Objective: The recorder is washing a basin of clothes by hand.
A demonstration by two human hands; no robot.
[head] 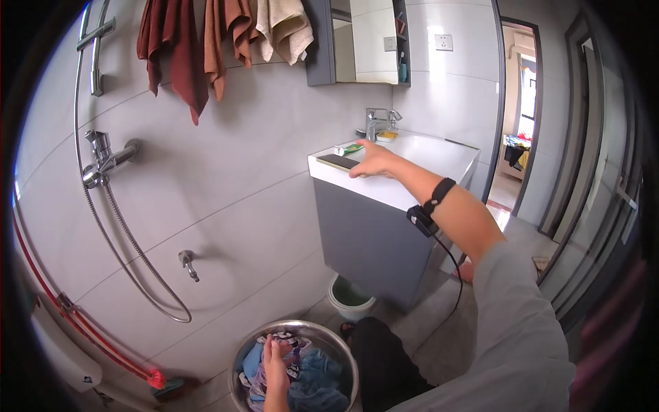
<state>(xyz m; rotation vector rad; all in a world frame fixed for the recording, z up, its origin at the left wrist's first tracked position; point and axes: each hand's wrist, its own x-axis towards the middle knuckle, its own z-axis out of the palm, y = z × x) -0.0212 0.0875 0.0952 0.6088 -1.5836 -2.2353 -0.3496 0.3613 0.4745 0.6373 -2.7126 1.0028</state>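
Observation:
My right hand point(377, 160) reaches over the front left corner of the white washbasin point(427, 154). Its thumb and fingers spread around the right end of a dark flat object point(334, 161) with a pale edge; whether they grip it is hidden. Just behind lies a green and white tube point(351, 149), near my fingertips. Low in the view, my left hand point(277, 368) hovers at a round metal basin point(353, 355), fingers apart and nothing visibly held. Wet-looking blue clothes point(316, 378) and patterned fabric fill that basin.
A chrome faucet point(371, 123) and a yellow soap bar point(387, 135) are at the washbasin's back. Below the grey cabinet point(370, 237) stands a pale bucket point(352, 308). A shower hose point(128, 257) hangs left; towels point(177, 56) hang above. A cable runs from my right forearm.

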